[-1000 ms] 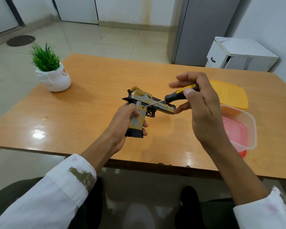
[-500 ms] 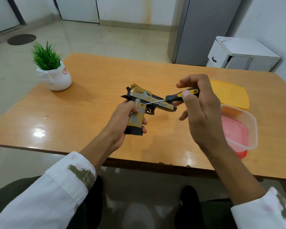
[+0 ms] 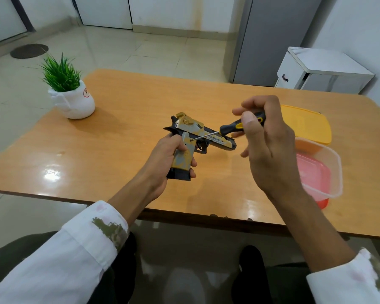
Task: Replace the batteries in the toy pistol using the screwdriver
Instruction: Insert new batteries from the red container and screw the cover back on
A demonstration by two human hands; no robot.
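Note:
A gold and grey toy pistol (image 3: 191,132) with a black base is held above the wooden table (image 3: 123,137), its barrel pointing right. My left hand (image 3: 166,160) grips its handle from the left. My right hand (image 3: 270,148) pinches the black and yellow handle of a screwdriver (image 3: 237,126). The thin metal shaft runs down to the left, and its tip sits on the upper part of the pistol's handle.
A white pot with a green plant (image 3: 71,96) stands at the table's far left. A clear plastic container (image 3: 325,170) with a red bottom sits at the right, and its yellow lid (image 3: 305,126) lies behind it. A white cabinet (image 3: 320,71) stands beyond the table.
My right hand's fingers have shifted round the screwdriver handle while its tip stays on the pistol's handle. My left hand keeps the same grip.

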